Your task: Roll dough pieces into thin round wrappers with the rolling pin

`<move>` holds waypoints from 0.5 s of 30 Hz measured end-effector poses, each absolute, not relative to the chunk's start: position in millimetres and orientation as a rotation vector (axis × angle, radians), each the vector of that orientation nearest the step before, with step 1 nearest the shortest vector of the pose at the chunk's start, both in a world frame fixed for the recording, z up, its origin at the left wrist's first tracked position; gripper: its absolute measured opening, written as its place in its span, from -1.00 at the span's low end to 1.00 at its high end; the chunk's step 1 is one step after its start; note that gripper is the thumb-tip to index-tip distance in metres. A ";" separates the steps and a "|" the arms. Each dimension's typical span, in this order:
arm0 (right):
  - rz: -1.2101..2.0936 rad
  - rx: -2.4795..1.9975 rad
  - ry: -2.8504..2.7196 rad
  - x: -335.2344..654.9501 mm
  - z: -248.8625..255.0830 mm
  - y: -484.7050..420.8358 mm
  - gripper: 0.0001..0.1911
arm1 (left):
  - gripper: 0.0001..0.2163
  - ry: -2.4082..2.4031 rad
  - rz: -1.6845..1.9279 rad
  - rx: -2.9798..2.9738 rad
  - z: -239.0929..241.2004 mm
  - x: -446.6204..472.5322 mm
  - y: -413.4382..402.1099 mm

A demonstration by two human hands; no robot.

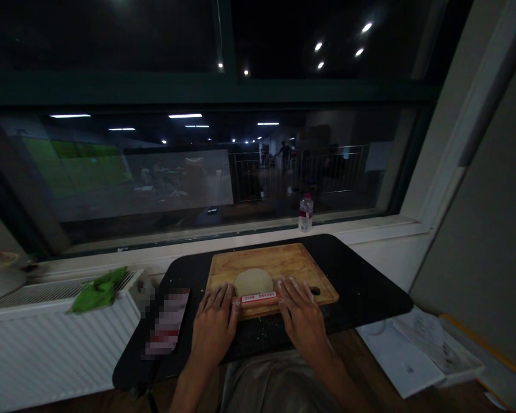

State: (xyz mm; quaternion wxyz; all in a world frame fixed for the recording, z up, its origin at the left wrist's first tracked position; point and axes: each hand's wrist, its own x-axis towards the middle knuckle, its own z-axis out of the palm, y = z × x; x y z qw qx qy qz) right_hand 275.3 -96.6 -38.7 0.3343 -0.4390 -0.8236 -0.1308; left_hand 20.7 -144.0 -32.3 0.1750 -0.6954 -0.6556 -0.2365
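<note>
A flat round piece of pale dough point(253, 282) lies on a wooden cutting board point(284, 261) on a black table point(361, 281). Across the dough's near edge lies a rolling pin with a red and white label point(258, 297). My left hand point(215, 324) rests flat on the pin's left end, fingers stretched out. My right hand point(301, 312) lies flat on the pin's right end, fingers spread. Both palms press down on the pin.
A small water bottle point(305, 213) stands on the window sill behind the board. A packet point(168, 321) lies on the table's left side. A green cloth point(98, 291) sits on the white radiator point(51, 338). Papers point(417, 350) lie at the right.
</note>
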 end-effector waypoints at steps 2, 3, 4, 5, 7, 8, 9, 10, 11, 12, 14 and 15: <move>-0.329 -1.155 -2.155 274.7 -38.0 -93.3 -0.49 | -0.55 -1.847 -0.686 -1.984 -31.9 19.4 -141.6; -0.316 -1.163 -2.163 274.0 -36.7 -90.2 -0.50 | -0.56 -1.844 -0.690 -1.991 -31.5 18.6 -139.5; -0.299 -1.170 -2.175 273.0 -34.8 -86.2 -0.51 | -0.56 -1.844 -0.688 -1.994 -31.0 17.7 -136.7; -0.284 -1.178 -2.190 271.7 -32.3 -81.4 -0.51 | -0.56 -1.848 -0.678 -1.993 -30.4 16.9 -133.3; -0.266 -1.194 -2.224 268.6 -25.9 -70.3 -0.51 | -0.56 -1.859 -0.639 -1.984 -28.7 15.6 -124.6; -0.262 -1.205 -2.238 266.7 -22.2 -64.6 -0.51 | -0.55 -1.864 -0.617 -1.978 -27.5 15.2 -119.5; -0.258 -1.217 -2.252 264.6 -18.2 -59.0 -0.51 | -0.55 -1.869 -0.595 -1.972 -25.9 14.8 -114.1; -0.250 -1.231 -2.266 262.4 -14.3 -53.7 -0.50 | -0.55 -1.875 -0.575 -1.969 -23.9 14.6 -108.4; -0.240 -1.244 -2.281 259.9 -10.3 -48.6 -0.50 | -0.55 -1.885 -0.557 -1.965 -21.4 14.3 -102.6; -0.228 -1.258 -2.295 257.3 -6.6 -43.6 -0.50 | -0.56 -1.904 -0.538 -1.959 -18.4 13.9 -96.9; -0.204 -1.292 -2.318 251.5 -0.2 -33.4 -0.50 | -0.55 -1.947 -0.474 -1.984 -11.2 12.8 -85.9; -0.196 -1.313 -2.325 248.4 2.3 -27.8 -0.50 | -0.55 -1.985 -0.440 -1.997 -7.1 11.9 -80.8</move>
